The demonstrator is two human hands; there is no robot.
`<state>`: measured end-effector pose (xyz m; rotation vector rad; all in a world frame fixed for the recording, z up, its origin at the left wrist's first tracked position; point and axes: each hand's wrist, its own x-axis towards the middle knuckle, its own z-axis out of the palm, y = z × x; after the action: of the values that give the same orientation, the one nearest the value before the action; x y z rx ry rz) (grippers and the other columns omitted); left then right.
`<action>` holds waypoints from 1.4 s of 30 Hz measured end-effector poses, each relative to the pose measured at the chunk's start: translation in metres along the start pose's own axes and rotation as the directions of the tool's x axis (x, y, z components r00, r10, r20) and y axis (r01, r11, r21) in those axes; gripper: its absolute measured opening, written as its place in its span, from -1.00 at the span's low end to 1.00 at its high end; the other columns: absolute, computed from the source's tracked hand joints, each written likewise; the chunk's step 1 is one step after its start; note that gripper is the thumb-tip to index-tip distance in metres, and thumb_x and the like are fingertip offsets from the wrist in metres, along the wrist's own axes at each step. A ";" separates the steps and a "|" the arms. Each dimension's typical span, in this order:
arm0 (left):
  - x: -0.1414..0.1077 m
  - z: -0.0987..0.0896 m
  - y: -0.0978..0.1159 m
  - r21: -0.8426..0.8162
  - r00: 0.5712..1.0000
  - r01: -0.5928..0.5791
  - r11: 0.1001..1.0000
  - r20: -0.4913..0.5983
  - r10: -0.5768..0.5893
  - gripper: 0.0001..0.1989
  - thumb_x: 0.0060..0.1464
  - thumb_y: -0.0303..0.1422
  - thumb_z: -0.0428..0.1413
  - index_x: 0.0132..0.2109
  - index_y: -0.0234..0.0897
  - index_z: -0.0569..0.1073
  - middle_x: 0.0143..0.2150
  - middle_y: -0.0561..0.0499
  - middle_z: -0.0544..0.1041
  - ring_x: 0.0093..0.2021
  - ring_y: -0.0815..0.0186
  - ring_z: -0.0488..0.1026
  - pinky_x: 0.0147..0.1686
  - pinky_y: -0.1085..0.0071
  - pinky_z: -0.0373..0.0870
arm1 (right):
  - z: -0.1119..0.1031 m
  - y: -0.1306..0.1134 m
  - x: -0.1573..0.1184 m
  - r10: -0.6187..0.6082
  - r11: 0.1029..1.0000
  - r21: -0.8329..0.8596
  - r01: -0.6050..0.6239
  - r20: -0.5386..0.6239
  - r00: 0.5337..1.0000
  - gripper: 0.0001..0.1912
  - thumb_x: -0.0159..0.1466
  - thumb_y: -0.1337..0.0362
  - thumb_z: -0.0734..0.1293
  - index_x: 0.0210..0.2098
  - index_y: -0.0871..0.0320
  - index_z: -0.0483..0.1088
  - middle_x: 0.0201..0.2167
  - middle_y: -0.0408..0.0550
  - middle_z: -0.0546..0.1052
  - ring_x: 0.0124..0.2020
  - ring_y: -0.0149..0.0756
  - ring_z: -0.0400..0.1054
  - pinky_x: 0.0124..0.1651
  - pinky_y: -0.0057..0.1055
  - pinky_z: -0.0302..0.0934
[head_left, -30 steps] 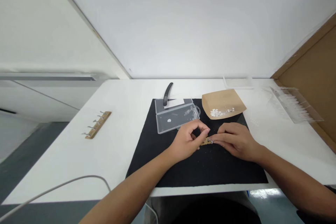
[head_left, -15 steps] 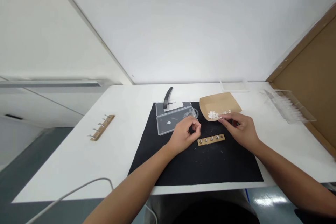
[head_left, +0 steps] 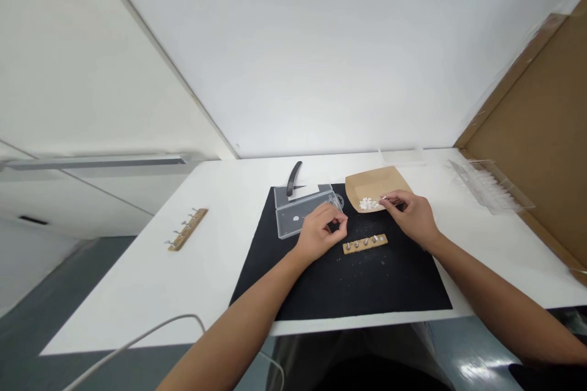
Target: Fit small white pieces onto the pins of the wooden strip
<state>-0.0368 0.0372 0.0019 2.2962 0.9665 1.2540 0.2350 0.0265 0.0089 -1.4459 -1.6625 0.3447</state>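
My left hand (head_left: 321,231) is at the near right side of an open clear plastic case (head_left: 287,229). Its thumb and forefinger are pinched together; anything between them is too small to make out. My right hand (head_left: 411,215) pinches a small white piece (head_left: 384,198) at the fingertips, over the near right edge of a brown paper tray (head_left: 378,180). A pile of small white pieces (head_left: 367,203) lies in the tray. Between and below my hands, a narrow wooden strip (head_left: 370,242) bears several small metal fittings in a row, with a pale spot at its right end.
A black mat (head_left: 321,293) lies under the work, dotted with white crumbs. A dark curved handle (head_left: 293,178) rests by the case lid. Another strip with metal fittings (head_left: 188,230) is at left. Clear plastic trays (head_left: 490,186) stand at right, beside a cardboard panel (head_left: 536,116). A cable (head_left: 137,339) crosses front left.
My right hand has lifted slightly from the white pile, with the white piece at its fingertips. My left hand keeps its pinch. The whole view has shifted a little.
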 end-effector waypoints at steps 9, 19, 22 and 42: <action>0.002 0.007 -0.002 -0.020 0.997 -0.073 0.997 -0.026 0.072 -0.89 0.25 -0.36 0.21 -0.22 -0.24 0.64 -0.27 -0.07 0.65 -0.27 0.31 0.55 -0.37 0.44 0.57 | -0.006 0.000 0.007 -0.092 0.996 0.010 0.092 -0.045 0.995 -0.76 0.37 0.05 0.43 -0.16 0.05 0.67 -0.27 -0.05 0.58 -0.31 -0.26 0.51 -0.23 -0.31 0.41; 0.057 0.015 0.003 0.075 0.996 -0.059 0.995 0.073 0.054 -0.88 0.26 -0.36 0.21 -0.23 -0.23 0.65 -0.27 -0.05 0.69 -0.25 0.26 0.59 -0.16 0.29 0.58 | -0.013 -0.017 0.001 -0.166 0.986 -0.005 0.165 -0.025 0.986 -0.87 0.37 0.26 0.40 -0.26 0.03 0.64 -0.31 -0.08 0.61 -0.26 -0.23 0.51 -0.23 -0.32 0.36; 0.078 0.023 -0.001 0.134 0.985 -0.054 0.989 0.172 0.030 -0.90 0.17 -0.47 0.26 -0.23 -0.20 0.66 -0.25 0.00 0.70 -0.25 0.23 0.58 -0.21 0.31 0.52 | -0.015 -0.018 -0.001 -0.173 0.985 -0.021 0.174 0.043 0.984 -0.88 0.36 0.29 0.40 -0.27 0.01 0.62 -0.26 -0.11 0.65 -0.21 -0.21 0.55 -0.14 -0.29 0.40; 0.014 -0.012 0.016 0.011 0.946 -0.185 0.983 0.273 0.175 -0.57 0.10 0.00 0.37 -0.16 -0.27 0.53 -0.24 -0.07 0.59 -0.21 0.18 0.47 -0.13 0.25 0.44 | -0.032 -0.007 0.011 -0.246 0.969 0.166 0.184 0.573 0.782 -0.79 0.37 0.05 0.47 -0.26 0.04 0.66 -0.31 -0.08 0.60 -0.29 -0.30 0.47 -0.20 -0.37 0.30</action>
<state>-0.0353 0.0359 0.0259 2.5482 0.7025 0.9557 0.2549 0.0240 0.0367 -1.1071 -2.2481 0.8009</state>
